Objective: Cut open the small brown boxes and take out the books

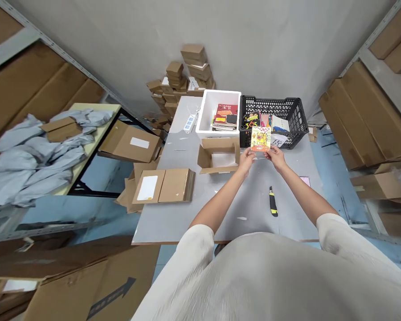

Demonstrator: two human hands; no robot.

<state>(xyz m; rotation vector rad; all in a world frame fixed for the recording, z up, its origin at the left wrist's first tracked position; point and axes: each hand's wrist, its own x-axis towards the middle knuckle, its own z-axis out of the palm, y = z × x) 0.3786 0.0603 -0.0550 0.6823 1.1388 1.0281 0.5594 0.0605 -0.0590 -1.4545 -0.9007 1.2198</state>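
A small book [261,138] with a yellow and orange illustrated cover is held up in front of me. My left hand [246,160] grips its lower left corner, and my right hand [276,157] grips the lower right. Behind it stands a black plastic crate [296,117] with several books inside. An open cardboard box [218,167] lies just left of my left hand, with something white in it. Beyond that box is a white foam box [203,118] containing a stack of books [226,116].
A black and yellow utility knife [273,203] lies on the grey table [227,218]. Flat cardboard boxes [165,185] sit at the left edge, a power strip [189,123] behind them. Grey bags [36,151] cover a side table. Stacked cartons [183,80] stand by the wall.
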